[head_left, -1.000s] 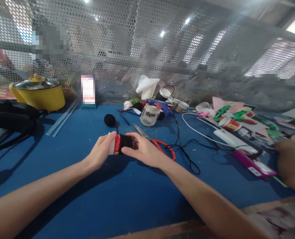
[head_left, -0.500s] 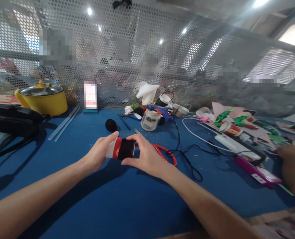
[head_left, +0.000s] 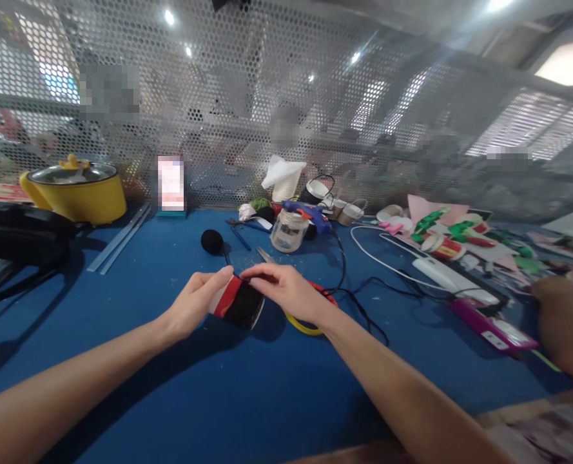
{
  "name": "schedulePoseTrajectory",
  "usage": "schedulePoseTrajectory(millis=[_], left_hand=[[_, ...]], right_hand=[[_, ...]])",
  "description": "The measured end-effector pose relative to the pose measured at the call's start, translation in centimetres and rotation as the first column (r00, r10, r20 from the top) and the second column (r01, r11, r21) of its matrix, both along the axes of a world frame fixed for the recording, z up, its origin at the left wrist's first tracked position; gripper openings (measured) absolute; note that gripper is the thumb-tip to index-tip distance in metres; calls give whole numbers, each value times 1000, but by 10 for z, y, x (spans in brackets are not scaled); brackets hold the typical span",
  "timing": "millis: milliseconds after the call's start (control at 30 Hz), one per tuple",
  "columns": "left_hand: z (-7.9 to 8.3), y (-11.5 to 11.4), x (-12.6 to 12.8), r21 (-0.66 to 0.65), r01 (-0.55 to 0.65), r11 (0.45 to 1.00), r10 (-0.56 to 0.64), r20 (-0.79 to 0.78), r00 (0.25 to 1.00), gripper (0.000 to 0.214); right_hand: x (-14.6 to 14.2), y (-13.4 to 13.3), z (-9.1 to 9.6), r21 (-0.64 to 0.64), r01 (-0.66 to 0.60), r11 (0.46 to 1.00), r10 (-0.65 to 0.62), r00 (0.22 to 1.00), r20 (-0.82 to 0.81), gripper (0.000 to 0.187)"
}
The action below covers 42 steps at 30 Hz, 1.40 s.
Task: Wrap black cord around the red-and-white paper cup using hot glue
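Observation:
My left hand (head_left: 196, 299) is closed around the white end of a small paper cup (head_left: 224, 295) with a red band. Black yarn (head_left: 243, 304) is wound round the other part of the cup, which tilts down to the right. At the cup's upper side, the fingertips of my right hand (head_left: 286, 293) are pressed together on the yarn; the exact pinch is partly hidden. A ball of black yarn (head_left: 212, 241) lies just beyond, with a strand running toward the cup. Scissors with red and yellow handles (head_left: 308, 327) lie partly under my right hand.
A clear jar (head_left: 289, 232), pliers (head_left: 239, 233) and a blue glue gun (head_left: 310, 212) lie ahead. A yellow pot (head_left: 80, 196) and a phone (head_left: 171, 187) stand left. Cables, a power strip (head_left: 453, 280), a purple device (head_left: 492, 325) and another person's hand (head_left: 561, 309) are right.
My right hand has moved from around the cup's open end to its upper side, fingers now together. The cup has tilted, its right end dropping. The view has shifted slightly.

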<state>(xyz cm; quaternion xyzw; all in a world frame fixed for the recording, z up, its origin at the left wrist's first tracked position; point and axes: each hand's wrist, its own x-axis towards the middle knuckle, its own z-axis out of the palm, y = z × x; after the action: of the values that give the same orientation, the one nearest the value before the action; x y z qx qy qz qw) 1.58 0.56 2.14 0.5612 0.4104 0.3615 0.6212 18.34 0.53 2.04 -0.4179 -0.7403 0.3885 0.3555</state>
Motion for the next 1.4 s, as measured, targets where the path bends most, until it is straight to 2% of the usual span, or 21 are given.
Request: schedulePoseTrajectory(millis=[100,200,300,400,500,600,700,767,833,900,967,1000,1033,1067,1100,1167,1200,1233,1267,1400], left_hand=[[-2,1,-1,22,41,999,-40,-48,998,43],[-3,1,-2,32,62,998,-60,-62,996,45],[-4,1,-2,43,67,997,-64,-70,995,45],[-4,1,-2,52,90,995,-85,-97,992,45],[-4,-1,0,55,127,990,-117,-157,981,45],[-3,-4,2,38,187,982,-175,-212,961,44],[-2,-8,4,22,219,975,-207,-257,944,41],[-3,-8,6,16,212,977,-199,-286,937,39],[-3,-7,6,29,174,984,-156,-316,936,40],[-3,-4,4,55,103,993,-78,-343,936,41],[-2,0,3,86,27,996,5,-355,935,42],[-2,2,2,103,-3,995,40,-359,932,42],[-1,4,2,124,-25,992,69,-363,929,42],[-1,6,1,146,-42,988,94,-368,925,42],[-1,7,1,167,-57,984,117,-375,920,42],[-1,9,0,196,-75,978,150,-398,905,42],[-1,10,-1,207,-81,975,162,-412,897,42],[-1,10,-1,217,-85,973,172,-425,888,41],[-1,10,-1,227,-83,970,178,-436,882,41],[-1,11,-3,260,-60,964,178,-459,870,41]], right_hand=[[6,1,4,119,-112,986,90,980,175,22],[7,-2,9,277,-143,950,35,932,360,20],[4,-5,11,360,-159,919,-20,895,445,19],[0,-5,10,432,-107,896,-93,903,419,17],[-3,-5,8,497,-27,867,-154,934,321,15],[-8,-4,5,538,3,843,-158,957,242,13],[-13,0,2,543,-13,840,-126,968,219,13],[-14,3,1,508,27,861,-150,968,201,12],[-12,2,4,399,148,905,-238,953,187,12],[-7,-1,13,173,224,959,-256,947,194,24],[1,-6,27,-61,180,982,-168,971,168,28],[7,-7,35,-121,145,982,-127,981,145,26],[13,-6,43,-115,155,981,-140,981,134,22],[21,-3,51,-51,211,976,-203,969,141,19],[31,3,58,65,318,946,-325,933,152,18],[51,21,68,303,551,777,-604,789,116,20],[62,32,71,323,643,695,-696,714,75,20],[72,44,72,241,705,667,-734,677,51,21],[80,55,72,81,725,684,-730,682,55,24],[94,86,63,-182,661,728,-657,748,92,35]])
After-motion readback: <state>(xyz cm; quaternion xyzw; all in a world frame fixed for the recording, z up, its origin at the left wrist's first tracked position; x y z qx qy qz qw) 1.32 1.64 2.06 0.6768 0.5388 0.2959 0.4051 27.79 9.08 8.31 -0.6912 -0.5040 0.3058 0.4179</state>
